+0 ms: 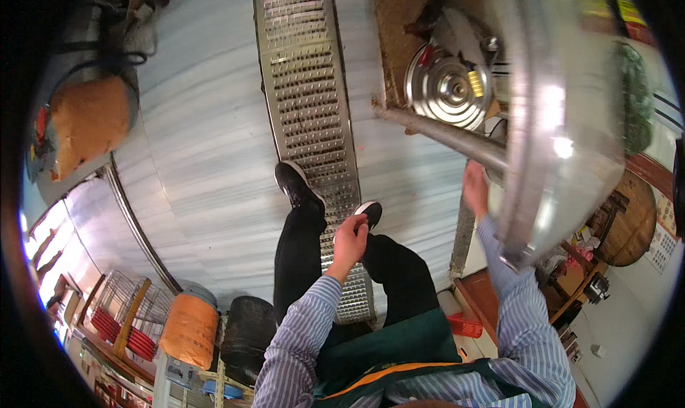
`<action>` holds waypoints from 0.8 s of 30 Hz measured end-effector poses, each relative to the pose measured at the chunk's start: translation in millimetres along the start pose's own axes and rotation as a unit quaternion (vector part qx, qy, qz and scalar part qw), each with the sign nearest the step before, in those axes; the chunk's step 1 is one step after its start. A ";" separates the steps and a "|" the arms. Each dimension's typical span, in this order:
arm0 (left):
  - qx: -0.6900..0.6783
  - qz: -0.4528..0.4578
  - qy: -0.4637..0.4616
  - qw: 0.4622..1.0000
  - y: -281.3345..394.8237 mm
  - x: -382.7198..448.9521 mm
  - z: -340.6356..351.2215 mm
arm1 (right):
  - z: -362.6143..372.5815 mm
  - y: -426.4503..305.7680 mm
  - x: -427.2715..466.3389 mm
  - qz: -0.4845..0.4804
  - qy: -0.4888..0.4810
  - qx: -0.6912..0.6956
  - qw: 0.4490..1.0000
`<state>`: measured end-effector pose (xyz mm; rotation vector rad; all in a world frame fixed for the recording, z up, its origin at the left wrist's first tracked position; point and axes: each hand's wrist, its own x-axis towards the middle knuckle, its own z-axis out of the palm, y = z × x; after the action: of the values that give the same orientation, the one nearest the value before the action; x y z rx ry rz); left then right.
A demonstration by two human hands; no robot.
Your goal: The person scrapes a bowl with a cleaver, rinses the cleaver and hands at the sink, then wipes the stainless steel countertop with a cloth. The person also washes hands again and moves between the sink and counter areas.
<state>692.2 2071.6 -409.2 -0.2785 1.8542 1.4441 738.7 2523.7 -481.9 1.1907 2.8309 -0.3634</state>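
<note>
My left hand (351, 243) hangs in front of my legs, above the metal drain grate (310, 95). Its fingers are loosely bent, and I see nothing in it. Blurred by motion, my right hand (474, 191) is low beside the steel table (535, 113), close to the metal rail (444, 132) under it. Whether it touches the rail or holds anything is unclear. Beyond the rail, a round metal lid (428, 105) lies on the brown lower shelf (393, 38), with a small yellow object (475, 83) on top.
A green plastic bag (634, 100) sits on the table. A round wooden board (631, 220) stands at right, a red plastic basket (464, 325) below. At left are orange-covered containers (190, 327), a black bin (249, 338) and a wire basket (134, 295). The grate runs across the tiled floor (208, 140).
</note>
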 end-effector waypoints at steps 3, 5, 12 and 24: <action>-0.022 -0.057 0.020 0.998 35.7 -20.9 -19.9 | -97.2 19.4 -191.7 0.132 -0.300 -0.038 0.944; -0.111 -0.059 -0.003 0.992 90.8 -40.6 -50.1 | -189.3 29.3 -303.2 0.233 -0.547 -0.087 0.800; 0.395 0.175 0.223 0.874 309.2 -125.9 -208.7 | -317.9 27.5 -370.5 0.309 -0.601 0.118 0.727; 0.249 0.222 0.207 0.920 523.3 -178.8 -333.2 | -470.4 -216.9 -80.7 0.153 -0.004 0.400 0.904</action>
<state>367.9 1899.8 122.0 0.1121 2.6927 1.1846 662.7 2430.6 28.5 1.6818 2.4393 -1.5891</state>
